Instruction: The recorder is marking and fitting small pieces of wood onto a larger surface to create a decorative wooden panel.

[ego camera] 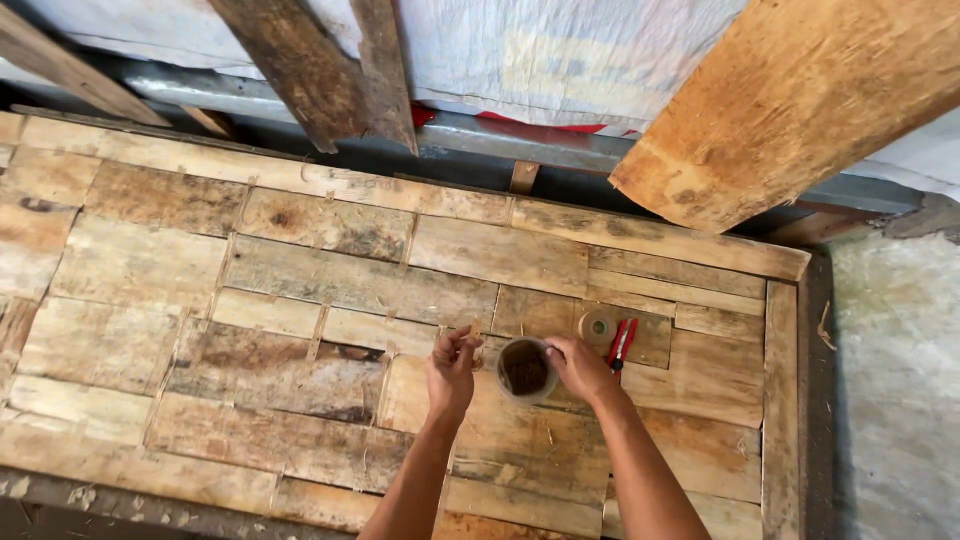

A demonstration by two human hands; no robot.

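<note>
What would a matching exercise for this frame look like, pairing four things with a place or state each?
Things:
1. small cup
2. tape roll
3. red-handled cutters
4. small sliver

Places or states:
A. pinched in the left hand's fingers
B. lying flat on the woven panel, past the cup
C. held by the right hand, dark contents inside
D. lying just right of the tape roll

Pairs: 1-C, 2-B, 3-D, 4-A

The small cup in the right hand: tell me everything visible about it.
The cup is small and round, pale and translucent-looking, upright with its mouth open to the camera. Dark brown contents fill the inside; what they are cannot be told. The right hand grips its right side, just above the woven panel. The left hand is close beside it, apparently not touching.
</note>
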